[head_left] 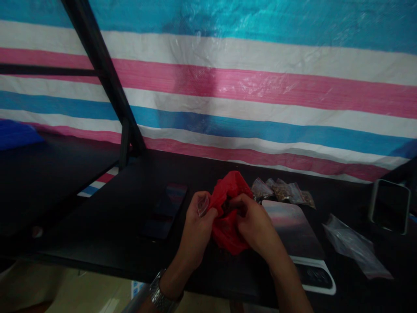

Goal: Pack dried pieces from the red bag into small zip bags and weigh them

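In the head view, both hands meet over the near edge of the dark counter [97, 226] with a red plastic bag [228, 217] bunched between them. The left hand [197, 228] clenches the bag's left side and also pinches a small clear pouch [202, 204] at its fingertips. The right hand [254, 224] grasps the bag's right side, fingers curled toward its open mouth, which faces up and away. The bag lies upright between the grips, equally near both. Filled small pouches [283, 191] lie just beyond on the right, a scale [293, 230] beneath the right wrist.

Crumpled red plastic bag [228, 217], open-mouthed, above dark table.
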Action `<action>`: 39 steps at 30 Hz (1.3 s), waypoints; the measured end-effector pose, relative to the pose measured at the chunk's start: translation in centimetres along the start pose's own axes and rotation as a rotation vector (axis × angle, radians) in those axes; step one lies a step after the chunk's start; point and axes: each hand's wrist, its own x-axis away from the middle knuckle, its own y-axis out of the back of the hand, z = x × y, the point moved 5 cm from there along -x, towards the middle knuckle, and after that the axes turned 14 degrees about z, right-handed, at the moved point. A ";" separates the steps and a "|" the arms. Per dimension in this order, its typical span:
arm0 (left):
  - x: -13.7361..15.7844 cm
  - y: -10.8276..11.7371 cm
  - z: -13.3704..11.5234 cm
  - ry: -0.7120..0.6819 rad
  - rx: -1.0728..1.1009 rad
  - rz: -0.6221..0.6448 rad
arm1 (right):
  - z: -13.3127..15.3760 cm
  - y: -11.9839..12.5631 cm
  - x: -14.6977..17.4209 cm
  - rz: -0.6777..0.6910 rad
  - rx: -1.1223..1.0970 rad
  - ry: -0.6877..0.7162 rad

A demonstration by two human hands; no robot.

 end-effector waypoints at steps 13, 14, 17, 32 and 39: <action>-0.5 1.1 -1.3 -0.163 -0.174 -0.039 | 0.1 0.0 -0.7 0.053 -0.380 0.162; -0.5 1.2 -1.4 -0.187 -0.198 -0.047 | 0.1 0.4 -0.6 0.050 -0.403 0.165; -0.5 1.3 -1.6 -0.236 -0.305 -0.048 | 0.8 1.7 0.0 0.032 -0.470 0.178; 0.0 1.1 -0.6 -0.206 -0.670 0.078 | 7.1 0.0 2.5 0.035 0.202 0.261; 0.8 -0.3 -0.7 -0.274 -0.673 0.362 | 7.5 0.3 2.7 -0.011 0.378 0.369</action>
